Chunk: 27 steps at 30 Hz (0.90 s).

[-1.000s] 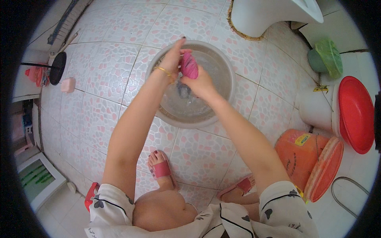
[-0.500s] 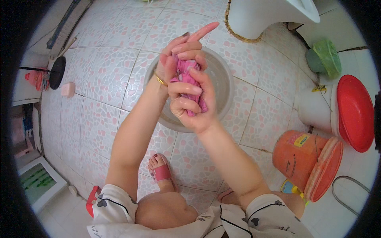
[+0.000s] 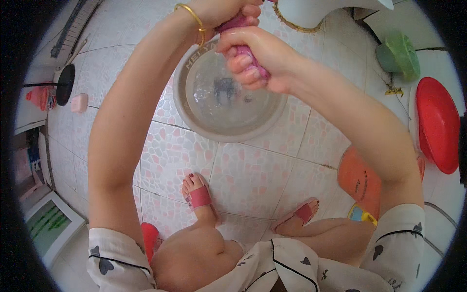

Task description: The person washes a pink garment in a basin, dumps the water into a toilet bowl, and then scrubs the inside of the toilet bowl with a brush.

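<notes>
Both my hands are wrapped round a wet, bunched pink cloth (image 3: 235, 23). My left hand (image 3: 221, 12), with a gold bangle at its wrist, is at the top edge of the picture and partly cut off. Close below and to its right, my right hand (image 3: 260, 58) is closed in a fist, with pink cloth bulging between its fingers. Part of the cloth is hidden inside the fists. Under the hands stands a round grey basin (image 3: 228, 137) on the tiled floor, with water in it.
An orange bucket (image 3: 357, 177), partly behind my right forearm, and a red basin (image 3: 438, 126) stand at the right. Behind them is a green bin (image 3: 394, 58) with a bag. A white fixture (image 3: 311, 12) is at the far edge. Pink soap-like block (image 3: 79, 103) lies at left.
My hands have moved up and away from me with the cloth, and my elbows have spread outward. My left fingers, partly outstretched before, are now closed round the cloth. More of the basin shows.
</notes>
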### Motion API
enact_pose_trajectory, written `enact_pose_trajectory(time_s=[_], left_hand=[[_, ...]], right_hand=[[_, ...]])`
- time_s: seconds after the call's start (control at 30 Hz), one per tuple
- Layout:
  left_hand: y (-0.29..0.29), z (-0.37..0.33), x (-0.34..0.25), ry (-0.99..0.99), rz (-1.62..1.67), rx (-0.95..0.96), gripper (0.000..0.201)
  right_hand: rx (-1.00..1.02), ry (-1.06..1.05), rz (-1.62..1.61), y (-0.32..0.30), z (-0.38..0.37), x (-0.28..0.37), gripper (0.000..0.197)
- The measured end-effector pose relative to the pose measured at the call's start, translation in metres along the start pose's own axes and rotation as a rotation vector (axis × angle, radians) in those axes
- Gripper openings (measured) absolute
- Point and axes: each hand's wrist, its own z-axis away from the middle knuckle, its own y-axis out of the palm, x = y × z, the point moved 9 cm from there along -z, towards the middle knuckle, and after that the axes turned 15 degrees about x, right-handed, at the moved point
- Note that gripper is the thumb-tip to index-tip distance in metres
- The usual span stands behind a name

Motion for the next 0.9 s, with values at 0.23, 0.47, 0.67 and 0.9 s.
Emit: enact_pose_trajectory(time_s=[0.23,0.47,0.67,0.9], left_hand=[[-0.046,-0.021,0.028,-0.156,-0.469,-0.211,0.03],[-0.086,-0.028,0.063,-0.168,-1.102,-0.645,0.024],[-0.076,-0.018,0.063,-0.127,-0.91,-0.651,0.021],[-0.021,0.021,0.039,0.203,-0.055,-0.129,0.038]], right_hand=[[-0.17,0.02,0.168,-0.04,-0.02,-0.017,0.021],[-0.379,0.025,0.314,-0.084,-0.047,-0.051,0.02],[-0.523,-0.033,0.512,-0.112,-0.051,-0.043,0.016],[-0.03,-0.287,0.096,-0.062,0.014,-0.012,0.021]])
